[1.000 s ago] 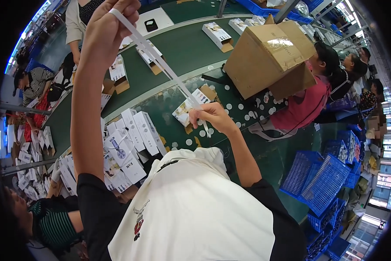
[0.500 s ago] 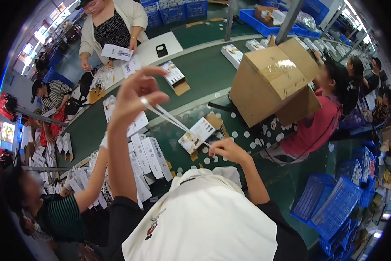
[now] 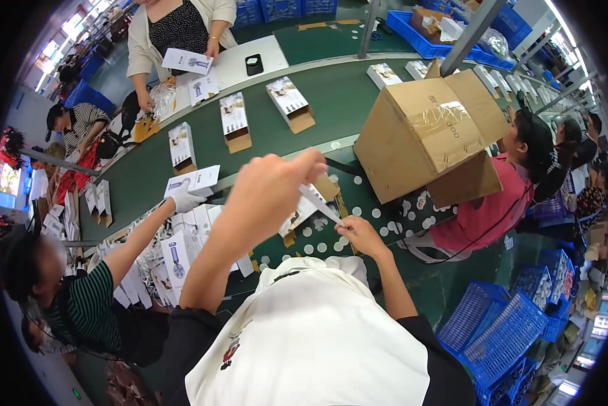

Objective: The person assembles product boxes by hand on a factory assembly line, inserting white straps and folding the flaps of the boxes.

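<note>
A narrow white strip point(image 3: 321, 204) stretches between my two hands. My left hand point(image 3: 266, 196) is raised over the bench, its fingers closed around the strip's upper end. At the lower end, my right hand point(image 3: 362, 237) pinches the strip between thumb and fingers. Under my left hand lies a white printed carton point(image 3: 297, 218) with brown inner cardboard showing, mostly covered by that hand. Small round white discs point(image 3: 321, 247) are scattered over the green bench around it.
Several white cartons point(image 3: 234, 118) lie on the green conveyor point(image 3: 341, 88) ahead. A large brown cardboard box point(image 3: 412, 135) stands at right, beside a person in pink. At left, a co-worker's gloved hand point(image 3: 184, 199) touches a white carton. Blue crates point(image 3: 507, 331) are stacked at lower right.
My left hand has come down and right, closer to my right hand, and the strip between them looks shorter. The co-worker's gloved hand has reached a carton by the conveyor.
</note>
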Tool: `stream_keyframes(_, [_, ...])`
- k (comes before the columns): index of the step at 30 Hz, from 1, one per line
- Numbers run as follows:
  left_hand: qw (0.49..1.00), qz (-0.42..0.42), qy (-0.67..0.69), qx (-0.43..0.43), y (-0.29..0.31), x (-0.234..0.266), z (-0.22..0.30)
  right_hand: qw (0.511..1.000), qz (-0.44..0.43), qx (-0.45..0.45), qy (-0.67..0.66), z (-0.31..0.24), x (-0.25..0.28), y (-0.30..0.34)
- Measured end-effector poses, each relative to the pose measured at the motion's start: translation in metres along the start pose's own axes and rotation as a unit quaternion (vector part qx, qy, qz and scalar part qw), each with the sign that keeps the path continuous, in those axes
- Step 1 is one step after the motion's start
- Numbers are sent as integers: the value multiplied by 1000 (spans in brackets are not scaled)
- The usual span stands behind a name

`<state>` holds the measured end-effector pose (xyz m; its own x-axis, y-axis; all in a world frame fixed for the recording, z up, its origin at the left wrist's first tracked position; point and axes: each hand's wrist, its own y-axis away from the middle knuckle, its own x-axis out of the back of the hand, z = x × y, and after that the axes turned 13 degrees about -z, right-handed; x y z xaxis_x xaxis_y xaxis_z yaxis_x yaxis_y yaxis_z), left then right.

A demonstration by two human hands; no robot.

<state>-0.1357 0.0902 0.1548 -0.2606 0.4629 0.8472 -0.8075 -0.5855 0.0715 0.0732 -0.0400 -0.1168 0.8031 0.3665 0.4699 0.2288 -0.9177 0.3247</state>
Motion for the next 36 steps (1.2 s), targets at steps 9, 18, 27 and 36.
stream_keyframes(9, [967,-41,224,-110,-17,-23,-13,833,-226,159,-479,-49,17,-32])
stream_keyframes(18, [696,-277,659,-62,7,-136,-168,704,114,218,-667,-152,81,-37])
stream_keyframes(27, [978,-5,25,206,-43,-324,-210,897,115,188,-384,-181,111,-52])
stream_keyframes(36, [973,106,206,1,-3,-218,-133,833,9,259,-488,-225,127,-66])
